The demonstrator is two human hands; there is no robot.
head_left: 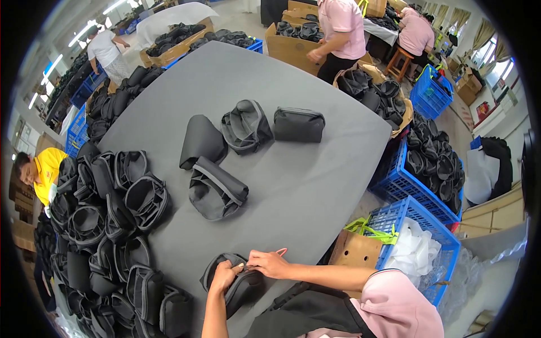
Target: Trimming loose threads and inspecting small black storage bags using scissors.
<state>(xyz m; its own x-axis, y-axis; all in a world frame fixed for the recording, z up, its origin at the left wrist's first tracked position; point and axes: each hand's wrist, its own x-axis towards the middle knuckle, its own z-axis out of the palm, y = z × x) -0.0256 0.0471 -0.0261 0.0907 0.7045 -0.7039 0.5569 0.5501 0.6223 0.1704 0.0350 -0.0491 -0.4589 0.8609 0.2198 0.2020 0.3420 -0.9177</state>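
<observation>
At the table's near edge, my left hand [224, 276] is closed on the upper rim of a black fabric pouch [243, 294]. My right hand [269, 264] meets it there, its fingers pinched on the same rim. A thin red loop [283, 251], like a small tool's handle, sticks out by the right hand; the rest of it is hidden. Beyond my hands lie an open pouch with grey-edged seams [217, 190], a smooth-sided pouch [203, 142], another open pouch [246, 127] and a closed boxy pouch [299, 124].
A heap of black pouches [115, 219] covers the left of the grey table [304, 197]. Blue crates [414, 169] and cardboard boxes [293, 48] full of pouches surround it. A crate of white material [414, 248] stands at my right. Co-workers in pink [342, 17], yellow [48, 169] and white are around.
</observation>
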